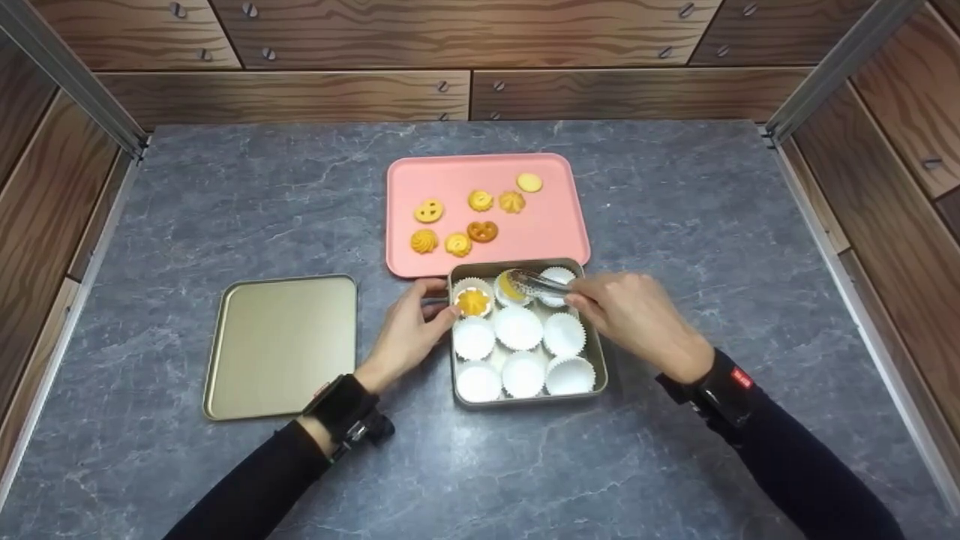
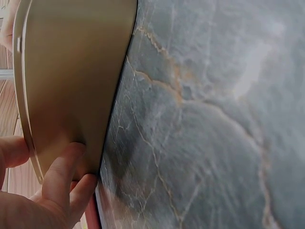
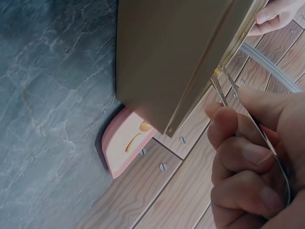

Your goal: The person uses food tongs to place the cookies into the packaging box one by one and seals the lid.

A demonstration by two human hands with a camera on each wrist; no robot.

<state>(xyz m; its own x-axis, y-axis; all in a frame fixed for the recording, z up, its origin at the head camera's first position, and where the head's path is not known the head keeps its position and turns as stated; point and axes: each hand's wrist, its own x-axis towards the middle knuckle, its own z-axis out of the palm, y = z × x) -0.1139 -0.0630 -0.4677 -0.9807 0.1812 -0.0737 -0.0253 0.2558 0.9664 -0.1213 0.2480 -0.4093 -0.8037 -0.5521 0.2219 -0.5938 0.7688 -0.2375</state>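
My right hand (image 1: 634,311) grips metal tongs (image 1: 538,282), whose tips are at a yellow cookie (image 1: 511,286) in the top middle paper cup of a rectangular tin (image 1: 602,360). In the right wrist view, the tongs (image 3: 259,126) reach over the tin's rim with a bit of yellow between the tips. My left hand (image 1: 411,326) holds the tin's left side, thumb at the rim and fingertips (image 2: 71,155) against the outer wall. A flower-shaped cookie (image 1: 473,302) sits in the top left cup. The other white paper cups (image 1: 518,328) hold no cookies.
Behind the tin lies a pink tray (image 1: 555,225) with several cookies, among them a brown pretzel-shaped one (image 1: 482,231) and a round pale one (image 1: 529,182). A gold lid (image 1: 289,345) lies on the grey marbled table to the left. Wood-patterned panels (image 1: 465,34) enclose the table.
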